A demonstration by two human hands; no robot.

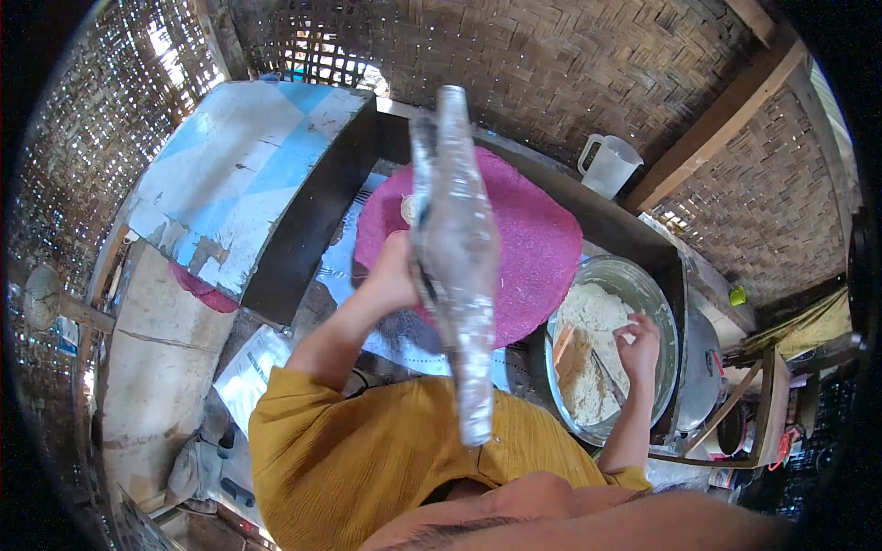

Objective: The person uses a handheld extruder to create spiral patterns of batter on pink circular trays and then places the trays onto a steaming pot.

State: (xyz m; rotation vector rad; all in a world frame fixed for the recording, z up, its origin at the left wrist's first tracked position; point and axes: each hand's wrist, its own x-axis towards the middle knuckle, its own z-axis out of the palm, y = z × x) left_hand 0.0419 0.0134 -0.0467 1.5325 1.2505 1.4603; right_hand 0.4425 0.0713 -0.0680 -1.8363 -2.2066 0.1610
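A long silver tool (464, 248), wide in the middle with bar-like ends, stands close in front of me and is blurred. It looks like a hand press, but its kind is not certain. My left hand (393, 271) is closed at its left side, with the fingertips hidden behind it. Just beyond that hand a small pale coil (410, 209) lies on a round magenta sheet (537, 243). On the right, my right hand (638, 347) is over a metal basin (663, 308) of white flour-like powder (597, 308). Its fingers curl into a pinch; whatever they hold is too small to make out.
In the basin lie a dark-handled utensil (606, 375), a wooden piece (562, 343) and a brown patch. A white jug (611, 165) stands by the woven wall (551, 64). A blue-and-white box-like top (239, 165) is at the left. A lidded pot (700, 367) sits right of the basin.
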